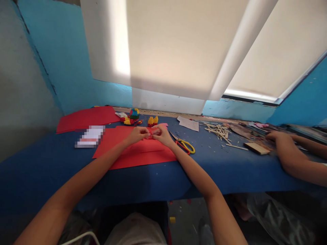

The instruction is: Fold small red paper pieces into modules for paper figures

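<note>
Over the red paper sheets (122, 161), my left hand (137, 135) and my right hand (163, 135) meet with bent fingers. Both pinch a small red paper piece (151, 132) between their fingertips; its exact shape is partly covered. Just beyond it stand yellow folded-paper pieces (152, 120). A multicoloured folded-paper figure (132, 117) in red, yellow, blue and green sits behind my left hand. To the right of my right wrist lie scissors (185, 145) with yellow and red handles.
More red sheets (87, 118) and a blurred white card (90, 136) lie left on the blue table (217, 173). Rightward are white paper (188, 124), thin wooden sticks (218, 132) and a wooden block (257, 148). Another person's arms (291, 153) rest at the far right.
</note>
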Available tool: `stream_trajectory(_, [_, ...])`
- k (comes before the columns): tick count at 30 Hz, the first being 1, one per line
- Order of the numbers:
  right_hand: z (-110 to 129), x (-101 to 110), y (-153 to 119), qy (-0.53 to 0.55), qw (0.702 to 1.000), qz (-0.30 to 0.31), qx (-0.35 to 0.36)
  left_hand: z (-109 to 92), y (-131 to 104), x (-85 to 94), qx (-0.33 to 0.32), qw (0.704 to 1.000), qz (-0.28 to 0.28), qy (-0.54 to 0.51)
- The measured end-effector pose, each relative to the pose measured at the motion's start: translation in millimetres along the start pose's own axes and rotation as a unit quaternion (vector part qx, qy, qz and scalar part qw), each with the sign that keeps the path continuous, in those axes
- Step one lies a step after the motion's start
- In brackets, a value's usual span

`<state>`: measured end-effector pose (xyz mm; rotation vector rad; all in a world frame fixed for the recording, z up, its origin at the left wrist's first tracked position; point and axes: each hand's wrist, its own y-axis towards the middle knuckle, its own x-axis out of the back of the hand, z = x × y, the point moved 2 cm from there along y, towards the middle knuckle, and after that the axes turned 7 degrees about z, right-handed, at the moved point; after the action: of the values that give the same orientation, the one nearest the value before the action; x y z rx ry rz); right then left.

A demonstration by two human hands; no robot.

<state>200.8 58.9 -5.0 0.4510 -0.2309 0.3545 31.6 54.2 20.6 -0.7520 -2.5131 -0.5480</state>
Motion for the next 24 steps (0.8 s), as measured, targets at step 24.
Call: stream_trajectory(24, [46,-46,-227,-0.353,0.921,0.038,0.159,13,8,-11.5,-0.028,0.996,-0.038,0.076])
